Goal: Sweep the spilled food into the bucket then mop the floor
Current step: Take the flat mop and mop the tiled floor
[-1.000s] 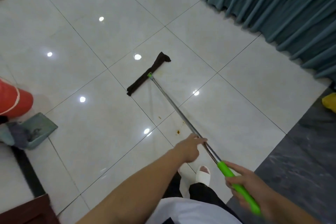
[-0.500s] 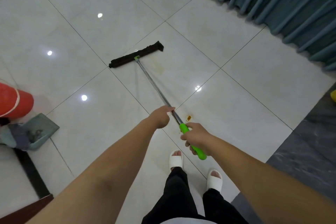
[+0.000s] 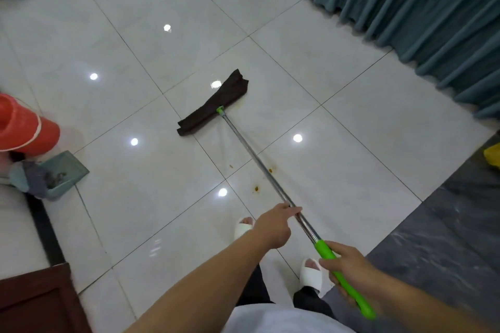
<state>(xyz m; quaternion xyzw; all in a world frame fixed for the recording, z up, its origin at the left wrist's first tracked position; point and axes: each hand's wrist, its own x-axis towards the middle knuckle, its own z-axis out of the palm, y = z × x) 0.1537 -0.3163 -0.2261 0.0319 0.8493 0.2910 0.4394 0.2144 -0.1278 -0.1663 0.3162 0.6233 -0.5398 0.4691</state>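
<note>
A mop with a dark brown flat head (image 3: 213, 104) rests on the white tiled floor (image 3: 338, 121), its metal pole (image 3: 251, 154) running back toward me. My left hand (image 3: 273, 227) grips the bare metal pole. My right hand (image 3: 349, 265) grips the green handle (image 3: 326, 250) lower down. Small orange-brown food stains (image 3: 255, 189) dot the tiles beside the pole, with faint smears near the mop head. A red bucket (image 3: 24, 127) lies at the left edge. Beside it sits a teal dustpan (image 3: 66, 170) holding debris.
Teal curtains (image 3: 405, 8) hang along the far right. A dark grey floor strip (image 3: 446, 238) runs at the right, with a yellow object (image 3: 493, 155) at its edge. Dark wooden furniture (image 3: 38, 303) sits bottom left. My white slippers (image 3: 311, 274) stand below the pole.
The mop head has been pulled back toward me and turned diagonally. Both hands drew back along with the pole, the right hand now low at my side.
</note>
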